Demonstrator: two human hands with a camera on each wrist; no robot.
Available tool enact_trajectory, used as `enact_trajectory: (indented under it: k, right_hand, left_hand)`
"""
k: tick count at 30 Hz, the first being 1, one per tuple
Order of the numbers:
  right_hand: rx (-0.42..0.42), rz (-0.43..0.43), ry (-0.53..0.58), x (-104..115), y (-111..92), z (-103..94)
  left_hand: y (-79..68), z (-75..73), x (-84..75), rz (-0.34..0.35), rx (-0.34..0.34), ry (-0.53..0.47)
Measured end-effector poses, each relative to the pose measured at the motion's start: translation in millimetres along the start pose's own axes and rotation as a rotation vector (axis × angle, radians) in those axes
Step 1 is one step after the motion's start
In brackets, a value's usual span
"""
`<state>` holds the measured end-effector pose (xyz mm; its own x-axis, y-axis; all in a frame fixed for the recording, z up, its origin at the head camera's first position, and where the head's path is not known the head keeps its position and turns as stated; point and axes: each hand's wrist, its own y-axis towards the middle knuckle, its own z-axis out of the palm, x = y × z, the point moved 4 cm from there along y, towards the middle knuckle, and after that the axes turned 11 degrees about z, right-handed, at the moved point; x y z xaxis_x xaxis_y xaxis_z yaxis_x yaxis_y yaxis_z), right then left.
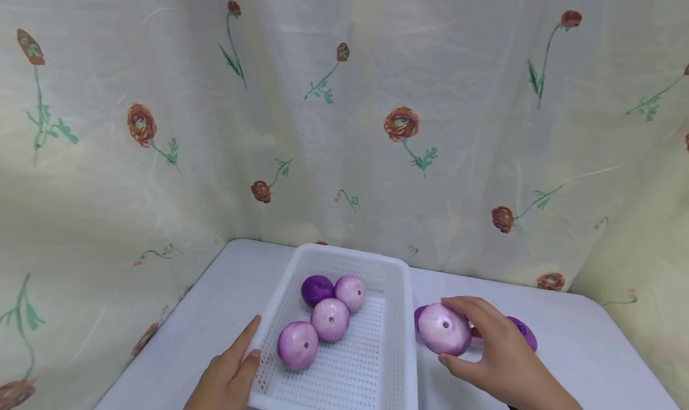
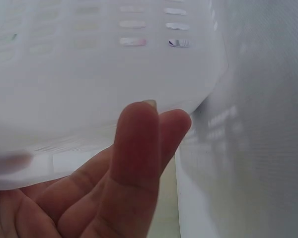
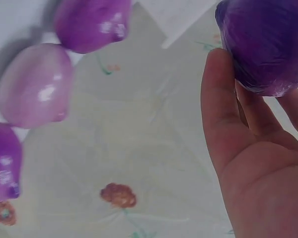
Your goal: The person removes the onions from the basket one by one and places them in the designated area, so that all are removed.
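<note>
In the head view, a white plastic basket (image 1: 407, 314) with perforated walls stands on the table. Four-sided and shallow, it holds several purple onions, among them a dark one (image 1: 317, 290) and a pale one (image 1: 298, 345). My left hand (image 1: 228, 368) holds the basket's left rim; in the left wrist view its fingers (image 2: 136, 148) lie below the rim against the outer wall. Right of the basket, my right hand (image 1: 492, 344) grips another onion (image 1: 444, 329) between thumb and fingers. The right wrist view shows this onion's dark, shiny side (image 3: 268, 44).
More onions lie on the table beyond the right hand, one dark onion (image 1: 522, 332) partly hidden by it. In the right wrist view a pale onion (image 3: 37, 84) sits between two darker ones. A flowered curtain (image 1: 323, 129) hangs behind the white table (image 1: 603, 368).
</note>
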<state>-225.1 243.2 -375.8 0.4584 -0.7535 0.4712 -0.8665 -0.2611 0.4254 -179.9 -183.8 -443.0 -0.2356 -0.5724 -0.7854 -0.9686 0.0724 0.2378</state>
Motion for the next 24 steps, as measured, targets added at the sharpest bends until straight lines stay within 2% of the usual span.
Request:
enact_trajectory:
  k: [9,13,20,24]
  right_hand:
    - [-0.057,0.000,-0.097,-23.4,-13.9,6.8]
    - [-0.058,0.054,-0.113,-32.7,-16.0,6.6]
    - [-0.068,0.052,-0.043,-47.1,-17.1,8.3]
    - [-0.026,0.122,-0.031,-52.1,-16.0,11.3]
  left_hand:
    - [-1.1,-1.1,-1.4,-0.027,0.001,0.019]
    - [-1.0,0.7,0.7,-0.019,0.000,0.004]
    - [-0.6,0.3,1.2,0.004,0.000,0.011]
    - [0.3,0.3,1.9,-0.003,0.005,-0.005]
